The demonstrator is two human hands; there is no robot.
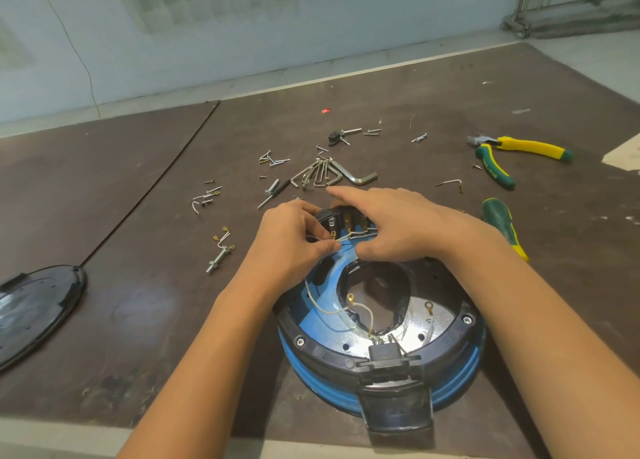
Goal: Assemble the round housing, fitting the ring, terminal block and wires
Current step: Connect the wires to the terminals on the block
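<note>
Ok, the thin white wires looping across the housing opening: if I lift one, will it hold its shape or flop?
Probably floppy: the white wires sag in loose curves across the housing opening. Likely very light, since they look so thin. The ring terminal on the end may snag on an edge, so a hard tug looks risky.

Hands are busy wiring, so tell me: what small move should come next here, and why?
Probably seat the end of the white wire on the terminal block. The left hand pinches that wire right beside the block, the right hand rests on the block at the far rim of the housing, and ring-lug wires lie loose in the middle.
</note>
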